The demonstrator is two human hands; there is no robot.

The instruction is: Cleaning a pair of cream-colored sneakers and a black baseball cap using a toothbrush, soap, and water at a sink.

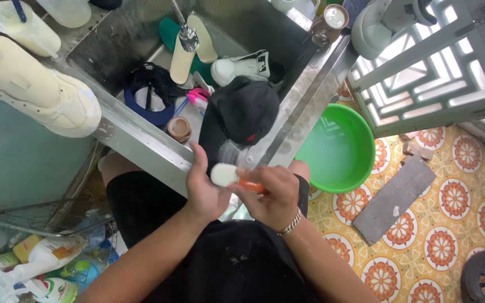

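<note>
Both hands meet just in front of the person's body, at the near edge of a steel sink (141, 140). The left hand (204, 188) is curled around a small white bar (223, 174), thumb and fingers closed on it, the bar sticking out toward the right hand. The right hand (273, 193) is closed around an orange handle (252, 186), most of which is hidden under the fingers; whether it is a brush I cannot tell. The bar and the handle touch or nearly touch between the two hands. A bracelet (291, 223) sits on the right wrist.

Just beyond the hands, over the sink's edge, lies a black cap (245, 109). Farther out in the basin are a second dark cap (148, 92), pale insoles (189, 47), a white shoe (242, 67) and a small brown jar (179, 129), under a tap (186, 33). Well off to the left of the left hand a cream shoe (35, 90) rests on the counter. To the right of the right hand, on the patterned floor, stands a green basin (338, 148), with a grey board (394, 199) beyond it. Bottles (40, 264) cluster low, to the left of the left arm
</note>
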